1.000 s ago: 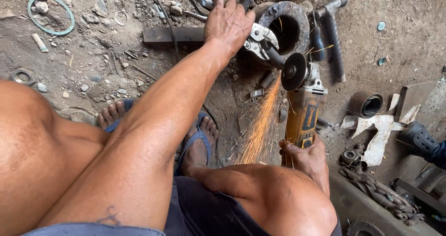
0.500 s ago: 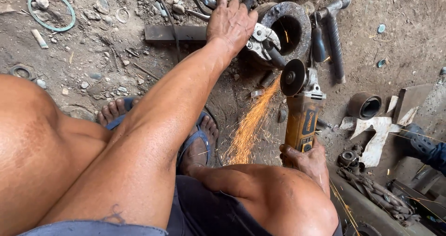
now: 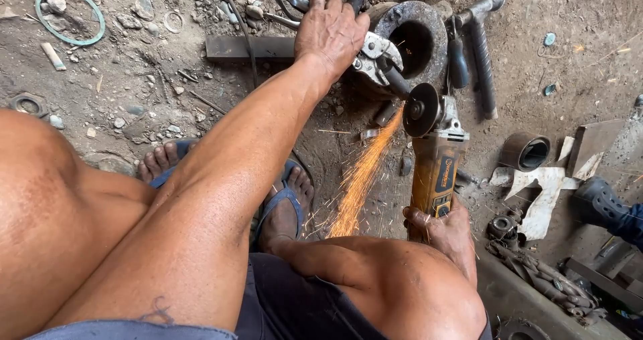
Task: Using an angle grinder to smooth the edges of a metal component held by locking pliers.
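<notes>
Dirt floor (image 3: 120, 106), littered with stones, scrap metal and a green ring (image 3: 69, 15) top left. Left hand (image 3: 329, 33) clenched over locking pliers (image 3: 375, 57), which clamp a small metal piece (image 3: 396, 84) at the jaw tip. Right hand (image 3: 445, 233) wrapped tight round the body of a yellow angle grinder (image 3: 434, 158); disc (image 3: 420, 110) touches the clamped piece, orange sparks (image 3: 362, 179) fan down toward the sandalled feet (image 3: 284, 203).

Containers:
- heavy round metal housing (image 3: 418, 35) just behind the pliers, open bore facing up; inside is dark, cannot tell contents.
- short metal sleeve (image 3: 526, 152) lying on its side right of the grinder, hollow, nothing visible inside.

Hammer (image 3: 479, 45) lies beside the housing on its right. Flat steel bar (image 3: 248, 47) lies left of the left hand. White cut sheet offcut (image 3: 542, 193) and chain (image 3: 536, 280) at lower right.
</notes>
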